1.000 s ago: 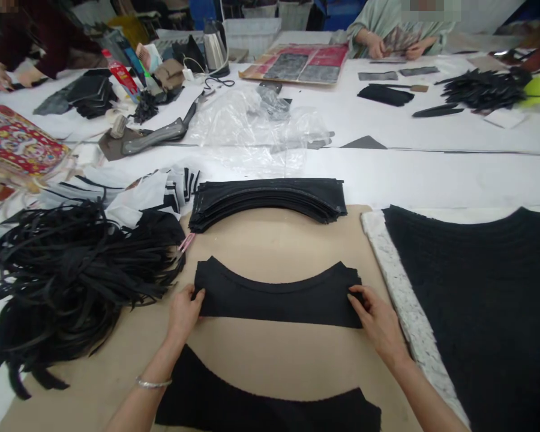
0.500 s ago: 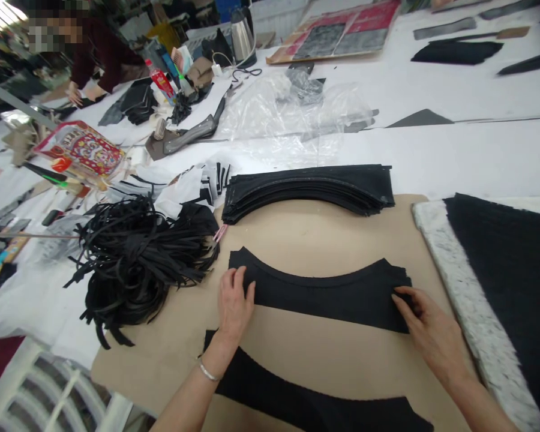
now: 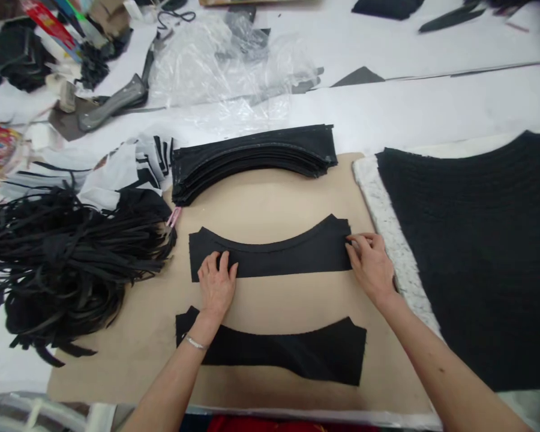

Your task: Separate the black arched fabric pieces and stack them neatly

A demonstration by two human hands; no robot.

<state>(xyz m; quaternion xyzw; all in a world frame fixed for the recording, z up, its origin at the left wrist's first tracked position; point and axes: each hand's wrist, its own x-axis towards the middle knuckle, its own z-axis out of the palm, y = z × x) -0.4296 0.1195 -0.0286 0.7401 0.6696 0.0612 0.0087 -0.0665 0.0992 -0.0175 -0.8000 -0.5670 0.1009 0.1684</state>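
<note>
The left hand (image 3: 216,288) has moved inward, leaving one end of the black cloth (image 3: 288,258) free, and rests loosely spread on it mid-board (image 3: 279,306), while the right hand (image 3: 372,265) pinches the right edge.

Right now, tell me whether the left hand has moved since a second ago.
Yes: judged against the stack of black pieces, the left hand has shifted rightward, from near the stack's left end to well inward of it.
</note>
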